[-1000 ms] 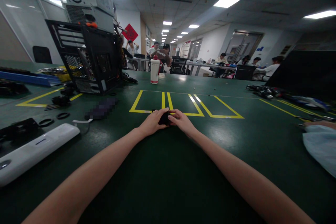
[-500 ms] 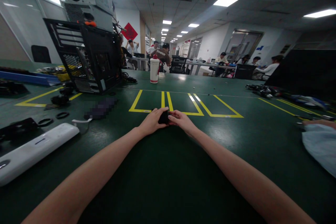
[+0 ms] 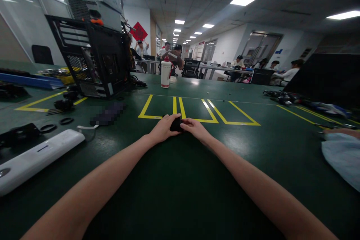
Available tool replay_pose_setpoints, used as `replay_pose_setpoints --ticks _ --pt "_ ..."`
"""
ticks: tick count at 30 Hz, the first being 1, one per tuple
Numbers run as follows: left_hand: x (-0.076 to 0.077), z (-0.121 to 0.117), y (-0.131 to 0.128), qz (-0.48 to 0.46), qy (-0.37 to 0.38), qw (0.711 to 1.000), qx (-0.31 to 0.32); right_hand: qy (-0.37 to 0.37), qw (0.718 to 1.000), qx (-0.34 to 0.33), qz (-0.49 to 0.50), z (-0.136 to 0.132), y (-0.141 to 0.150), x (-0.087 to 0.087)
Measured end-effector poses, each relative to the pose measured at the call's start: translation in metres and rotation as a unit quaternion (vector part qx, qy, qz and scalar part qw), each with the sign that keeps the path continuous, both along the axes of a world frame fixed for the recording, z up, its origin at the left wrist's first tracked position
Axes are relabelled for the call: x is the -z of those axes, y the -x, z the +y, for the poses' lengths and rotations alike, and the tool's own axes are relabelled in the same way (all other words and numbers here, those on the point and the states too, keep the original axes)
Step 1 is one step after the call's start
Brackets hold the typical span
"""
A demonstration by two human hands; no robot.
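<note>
Between my hands, just above or on the green table (image 3: 180, 180), is a small black object (image 3: 176, 124) whose kind I cannot make out. My left hand (image 3: 164, 128) is wrapped round its left side, thumb along the near edge, and covers much of it. From the right, my right hand (image 3: 194, 126) is closed with thumb and fingertips pinched at the object's right edge. What lies inside that pinch is too small to see. Yellow tape outlines (image 3: 206, 121) run on the table right behind both hands.
To the left stand an open black computer case (image 3: 104, 60), a white power bank-like bar (image 3: 42, 159), a blurred dark phone-like item (image 3: 108, 113) and black rings (image 3: 66, 121). A white bottle (image 3: 165, 74) stands beyond. At right are a light blue sleeve (image 3: 341, 153) and cables (image 3: 281, 97).
Almost nothing differs. Both hands stay on the black object with only tiny finger shifts, and the view has moved very slightly.
</note>
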State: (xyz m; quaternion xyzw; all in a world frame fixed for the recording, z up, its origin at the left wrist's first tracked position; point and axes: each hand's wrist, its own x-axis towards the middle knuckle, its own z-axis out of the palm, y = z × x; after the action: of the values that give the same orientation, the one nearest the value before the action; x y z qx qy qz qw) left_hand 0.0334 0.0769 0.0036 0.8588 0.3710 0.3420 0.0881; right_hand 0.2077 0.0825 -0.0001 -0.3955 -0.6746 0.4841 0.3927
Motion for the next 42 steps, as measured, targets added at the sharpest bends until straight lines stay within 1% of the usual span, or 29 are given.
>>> replay_pose_setpoints --ticks 4,7,9,11,13,18,25,30,36,39,42 --pt "0.0 0.0 0.0 0.003 -0.004 1.0 0.001 -0.033 0.999 0.016 0.022 -0.003 0.004 -0.001" --pt "-0.001 -0.001 0.0 0.0 -0.005 1.0 0.003 -0.062 0.998 0.025 0.014 -0.008 0.004 -0.004" --pt "-0.001 -0.001 0.0 -0.002 -0.004 1.0 0.005 -0.056 0.998 0.012 0.006 -0.011 0.003 -0.007" --pt "-0.001 -0.001 0.0 -0.001 -0.004 1.0 0.006 -0.033 0.999 -0.008 0.007 -0.011 0.002 -0.008" --pt "-0.001 -0.001 0.0 0.001 -0.002 1.0 0.003 -0.017 1.0 -0.015 0.003 -0.009 0.001 -0.008" --pt "0.0 -0.001 0.0 0.002 0.001 1.0 -0.001 -0.022 0.999 0.014 -0.024 -0.002 0.001 -0.003" --pt "0.0 0.001 0.0 0.001 -0.006 1.0 0.005 -0.074 0.997 0.022 0.015 -0.009 0.004 -0.005" --pt "0.0 0.0 0.001 0.007 -0.006 1.0 0.004 -0.039 0.999 -0.017 0.009 -0.008 0.0 -0.006" --pt "-0.001 -0.001 0.001 0.006 0.001 1.0 -0.005 -0.031 0.998 0.02 -0.041 -0.002 0.001 -0.003" --pt "0.0 0.0 0.0 0.001 -0.001 1.0 -0.001 -0.048 0.999 0.016 -0.008 -0.004 0.004 -0.004" --pt "0.0 0.001 -0.001 -0.003 -0.003 1.0 0.001 -0.092 0.996 0.014 0.014 -0.007 0.004 -0.005"
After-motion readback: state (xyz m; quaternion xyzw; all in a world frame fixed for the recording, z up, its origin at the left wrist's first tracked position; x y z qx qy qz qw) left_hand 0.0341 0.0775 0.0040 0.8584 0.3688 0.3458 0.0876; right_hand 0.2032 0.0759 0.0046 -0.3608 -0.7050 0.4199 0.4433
